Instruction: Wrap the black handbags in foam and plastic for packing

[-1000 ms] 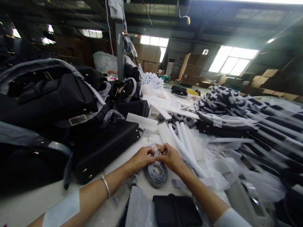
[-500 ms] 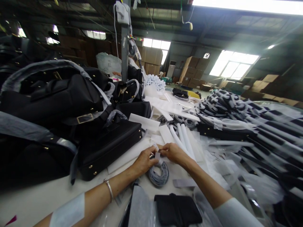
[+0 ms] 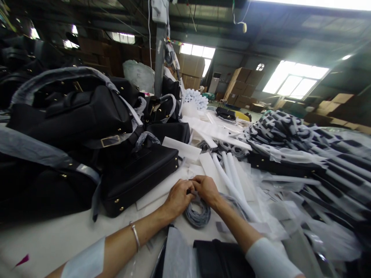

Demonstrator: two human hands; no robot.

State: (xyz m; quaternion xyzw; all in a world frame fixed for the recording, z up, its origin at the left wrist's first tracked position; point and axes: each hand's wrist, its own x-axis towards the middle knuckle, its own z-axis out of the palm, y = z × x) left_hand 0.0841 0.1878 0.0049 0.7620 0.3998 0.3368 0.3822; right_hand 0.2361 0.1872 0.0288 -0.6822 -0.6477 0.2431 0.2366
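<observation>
A grey coil of strap (image 3: pixel 198 214), apparently wrapped in clear plastic, is in front of me on the pale table. My left hand (image 3: pixel 180 197) is closed in a pinch at the coil's upper left edge. Against its fingertips, my right hand (image 3: pixel 205 188) is also pinched shut over the top of the coil. Whatever lies between the right fingers is hidden. A small black leather pouch or flap (image 3: pixel 222 258) lies close to me, below the coil. Beside it is a pale grey wrapped piece (image 3: pixel 177 253).
Black handbags (image 3: pixel 139 179) with plastic-wrapped handles pile up on the left. White foam rolls (image 3: pixel 228 173) and white sheets (image 3: pixel 207 129) spread beyond my hands. A heap of wrapped black straps (image 3: pixel 292 135) fills the right side. A post (image 3: pixel 159 58) rises behind.
My hands have come closer together over the top of the coil. The small grey strip that hung between them is now out of sight. The whole view has shifted slightly.
</observation>
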